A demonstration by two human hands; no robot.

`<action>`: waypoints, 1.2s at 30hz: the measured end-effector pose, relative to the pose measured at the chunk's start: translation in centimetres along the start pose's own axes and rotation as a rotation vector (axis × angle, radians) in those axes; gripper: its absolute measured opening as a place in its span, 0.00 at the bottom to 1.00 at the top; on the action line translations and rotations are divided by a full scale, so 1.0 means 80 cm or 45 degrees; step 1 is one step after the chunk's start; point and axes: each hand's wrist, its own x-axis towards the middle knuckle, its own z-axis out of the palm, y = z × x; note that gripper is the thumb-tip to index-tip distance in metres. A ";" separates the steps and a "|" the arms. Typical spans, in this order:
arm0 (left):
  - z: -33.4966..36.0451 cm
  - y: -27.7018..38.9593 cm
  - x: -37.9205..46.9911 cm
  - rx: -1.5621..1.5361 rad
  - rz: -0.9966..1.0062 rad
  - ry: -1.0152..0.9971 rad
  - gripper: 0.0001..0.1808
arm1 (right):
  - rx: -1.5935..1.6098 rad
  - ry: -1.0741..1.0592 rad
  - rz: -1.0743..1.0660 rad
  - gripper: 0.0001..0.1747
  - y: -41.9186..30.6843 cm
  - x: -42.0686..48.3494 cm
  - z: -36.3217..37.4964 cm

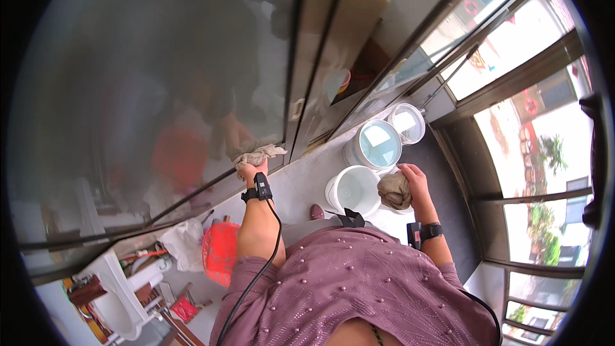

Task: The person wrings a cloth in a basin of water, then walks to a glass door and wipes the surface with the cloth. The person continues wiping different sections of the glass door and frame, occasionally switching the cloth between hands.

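Observation:
My left hand (253, 170) presses a crumpled beige cloth (257, 156) to the lower edge of a large glass door panel (144, 81), beside its dark metal frame. My hand and the cloth are mirrored in the glass. On the right, my right hand (414, 183) holds a bunched brown cloth (395, 191) above the floor. Just left of that cloth stands a white plastic bucket (354, 191). Beyond it are a bucket of bluish water (380, 144) and another white bucket (407, 123). A further container below the brown cloth is mostly hidden.
A red plastic basin (221, 253) and a white plastic bag (185, 245) lie at lower left, near a white washbasin (117, 298). A long-handled tool (451, 77) leans by the far buckets. Framed windows (547, 154) line the right side, above a dark mat (442, 192).

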 end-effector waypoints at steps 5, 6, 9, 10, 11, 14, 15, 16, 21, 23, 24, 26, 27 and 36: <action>0.020 -0.081 -0.009 0.195 -0.279 -0.394 0.16 | 0.190 0.081 0.059 0.14 0.022 0.009 -0.059; 0.022 -0.091 -0.019 0.247 -0.311 -0.515 0.14 | 0.202 0.110 0.078 0.14 0.027 0.013 -0.066; 0.029 -0.099 -0.066 0.451 -0.324 -0.849 0.09 | 0.281 0.092 0.101 0.13 0.042 0.031 -0.074; 0.033 -0.092 -0.084 0.629 -0.410 -1.066 0.11 | 0.260 0.083 0.081 0.14 0.046 0.038 -0.073; 0.039 -0.079 -0.102 0.798 -0.482 -1.269 0.13 | 0.268 0.074 0.090 0.14 0.050 0.045 -0.069; 0.055 -0.062 -0.163 1.098 -0.286 -0.848 0.18 | 0.354 0.024 0.113 0.15 0.059 0.067 -0.046; 0.064 -0.058 -0.187 1.278 -0.168 -0.785 0.20 | 0.408 -0.010 0.116 0.15 0.060 0.075 -0.035; 0.072 -0.056 -0.215 1.413 0.015 -0.823 0.17 | 0.433 -0.029 0.157 0.15 0.060 0.083 -0.022; 0.164 -0.058 -0.361 1.952 1.835 -1.437 0.17 | 0.474 -0.200 0.169 0.14 0.055 0.105 0.037; 0.204 -0.069 -0.394 1.915 2.585 -1.330 0.13 | 0.469 -0.288 0.154 0.15 0.049 0.111 0.055; 0.229 -0.082 -0.391 1.803 2.659 -1.556 0.13 | 0.494 -0.303 0.145 0.14 0.048 0.110 0.062; 0.251 -0.101 -0.371 1.884 3.278 -1.540 0.14 | 0.490 -0.329 0.176 0.14 0.046 0.112 0.068; 0.253 -0.113 -0.351 2.173 3.566 -1.359 0.15 | 0.501 -0.349 0.199 0.13 0.047 0.113 0.069; 0.194 -0.097 -0.285 2.734 2.901 -2.251 0.05 | 0.600 -0.245 0.088 0.13 0.084 0.115 0.023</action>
